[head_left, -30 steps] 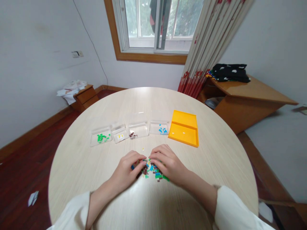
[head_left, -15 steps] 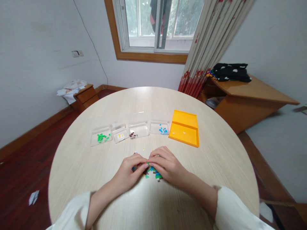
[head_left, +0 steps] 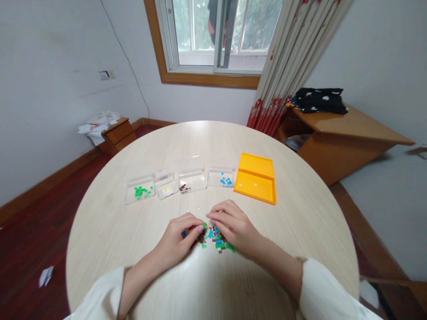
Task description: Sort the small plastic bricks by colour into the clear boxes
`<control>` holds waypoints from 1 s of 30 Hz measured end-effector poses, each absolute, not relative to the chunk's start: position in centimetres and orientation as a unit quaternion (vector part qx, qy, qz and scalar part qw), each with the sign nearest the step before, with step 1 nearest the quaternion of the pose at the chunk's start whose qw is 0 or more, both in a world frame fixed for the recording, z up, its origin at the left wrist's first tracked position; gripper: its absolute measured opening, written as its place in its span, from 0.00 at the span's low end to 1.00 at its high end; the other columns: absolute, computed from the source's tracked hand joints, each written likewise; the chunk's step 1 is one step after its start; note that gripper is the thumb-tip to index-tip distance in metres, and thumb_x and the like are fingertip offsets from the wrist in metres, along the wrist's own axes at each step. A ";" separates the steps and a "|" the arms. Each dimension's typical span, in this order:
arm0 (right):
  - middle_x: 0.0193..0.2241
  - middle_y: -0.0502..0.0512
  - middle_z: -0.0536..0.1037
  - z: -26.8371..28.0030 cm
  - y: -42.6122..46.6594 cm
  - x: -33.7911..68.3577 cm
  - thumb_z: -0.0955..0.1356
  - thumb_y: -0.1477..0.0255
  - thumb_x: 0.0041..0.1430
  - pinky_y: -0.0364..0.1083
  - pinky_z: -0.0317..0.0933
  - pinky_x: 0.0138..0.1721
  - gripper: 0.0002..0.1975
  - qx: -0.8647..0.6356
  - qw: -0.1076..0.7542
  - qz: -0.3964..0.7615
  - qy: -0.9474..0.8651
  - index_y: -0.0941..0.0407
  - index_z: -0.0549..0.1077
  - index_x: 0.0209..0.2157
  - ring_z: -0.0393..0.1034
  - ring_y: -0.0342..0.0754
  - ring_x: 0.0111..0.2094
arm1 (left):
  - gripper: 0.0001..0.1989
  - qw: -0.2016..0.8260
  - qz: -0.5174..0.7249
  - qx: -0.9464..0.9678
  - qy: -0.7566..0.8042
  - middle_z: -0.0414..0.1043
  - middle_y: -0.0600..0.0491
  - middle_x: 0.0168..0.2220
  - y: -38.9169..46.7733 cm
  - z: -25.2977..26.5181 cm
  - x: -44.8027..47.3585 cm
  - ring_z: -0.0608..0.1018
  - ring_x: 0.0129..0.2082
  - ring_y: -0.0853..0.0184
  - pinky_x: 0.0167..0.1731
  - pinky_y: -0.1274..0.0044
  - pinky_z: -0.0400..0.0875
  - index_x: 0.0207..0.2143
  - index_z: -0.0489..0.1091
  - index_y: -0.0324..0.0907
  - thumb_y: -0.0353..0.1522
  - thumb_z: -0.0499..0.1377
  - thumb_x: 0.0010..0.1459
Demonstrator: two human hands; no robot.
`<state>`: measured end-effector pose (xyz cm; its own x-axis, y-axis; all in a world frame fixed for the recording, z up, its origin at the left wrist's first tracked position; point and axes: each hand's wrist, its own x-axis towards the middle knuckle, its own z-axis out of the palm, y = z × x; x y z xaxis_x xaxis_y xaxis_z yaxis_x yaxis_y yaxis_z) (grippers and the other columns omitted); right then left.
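Two pale sleeves [head_left: 103, 295] come in nearest, cut off by the bottom of the view, as is the near edge of the round table [head_left: 213, 289]. Ahead of them the left hand [head_left: 178, 235] pinches a small green piece [head_left: 204, 224] between thumb and forefinger; its shape is too small to make out, so I cannot tell which way it points or where its long axis lies. The right hand [head_left: 236, 229] faces it, fingers curved and bunched; whether it grips anything I cannot tell. Between and partly beneath them, midway between the surface's left and right edges, lies a loose pile of tiny bricks [head_left: 211, 234] in green, blue, brown and some yellow, its two ends hidden by the hands. On its near side, a blue and green strip [head_left: 220, 245] runs lengthwise from left to right. A yellow bit [head_left: 199, 208] lies just beyond the pile. Farther toward the surface's far edge stand four clear boxes, their rims faint: one with green pieces [head_left: 129, 198], one with yellow [head_left: 173, 184], one with brown [head_left: 199, 181], one with blue [head_left: 214, 179]. Right of these lies an open orange case [head_left: 256, 164].
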<state>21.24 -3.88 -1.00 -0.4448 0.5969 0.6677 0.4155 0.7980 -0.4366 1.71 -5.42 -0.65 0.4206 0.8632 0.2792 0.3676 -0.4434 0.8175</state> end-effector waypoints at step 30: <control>0.32 0.56 0.77 0.2 -1.6 25.7 0.64 0.81 0.56 0.45 0.62 0.38 0.09 -0.473 0.155 0.227 -0.837 0.58 0.75 0.32 0.71 0.46 0.35 | 0.16 0.277 0.389 0.716 0.509 0.68 0.54 0.22 -4.5 0.4 -1.2 0.70 0.25 0.69 0.27 0.76 0.64 0.21 0.65 0.40 0.37 0.50 0.59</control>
<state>25.73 -1.64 0.23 -0.5050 0.8620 0.0448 0.7214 0.4500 -0.5264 -1.16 -4.50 0.43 0.1793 0.9446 0.2749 0.5129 -0.3282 0.7932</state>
